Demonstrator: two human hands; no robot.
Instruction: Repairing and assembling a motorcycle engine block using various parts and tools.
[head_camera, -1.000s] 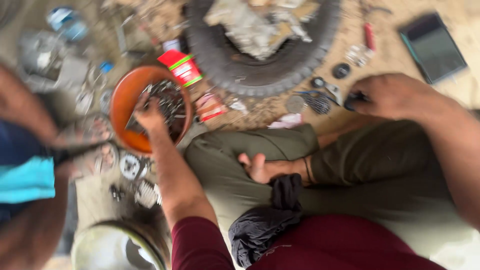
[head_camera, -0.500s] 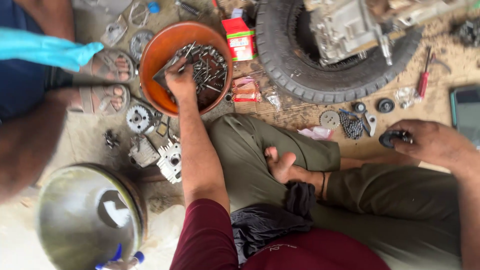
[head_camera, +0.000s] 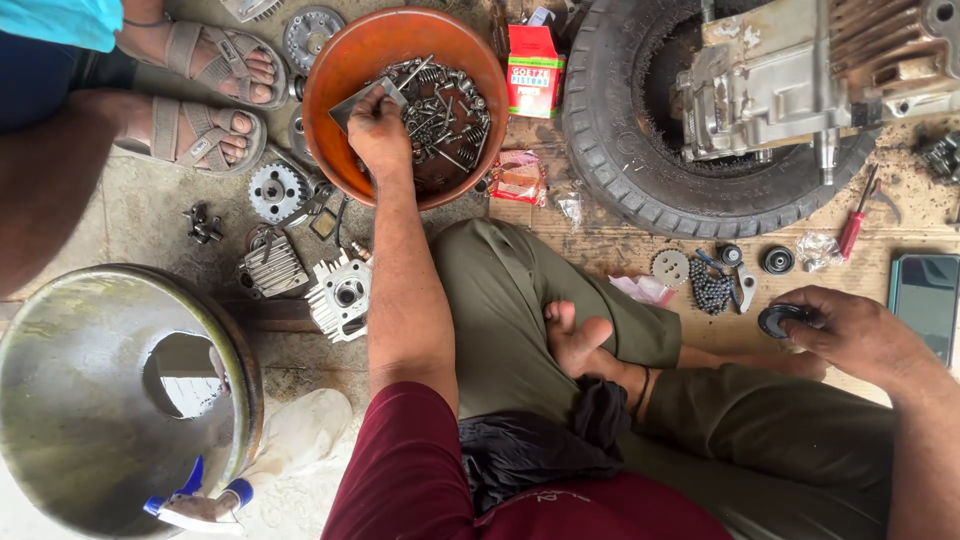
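bolts (head_camera: 440, 110) fill one orange bowl (head_camera: 340, 60), left hand (head_camera: 380, 130) pinching some; right hand (head_camera: 850, 330) grips one black ring (head_camera: 778, 320).

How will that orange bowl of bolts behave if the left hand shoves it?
The orange bowl probably slides rather than tips: it looks wide and shallow. It is likely heavy for its size, since a dense pile of bolts and small metal parts fills it. The loose parts would probably shift and rattle around the left hand resting in them.
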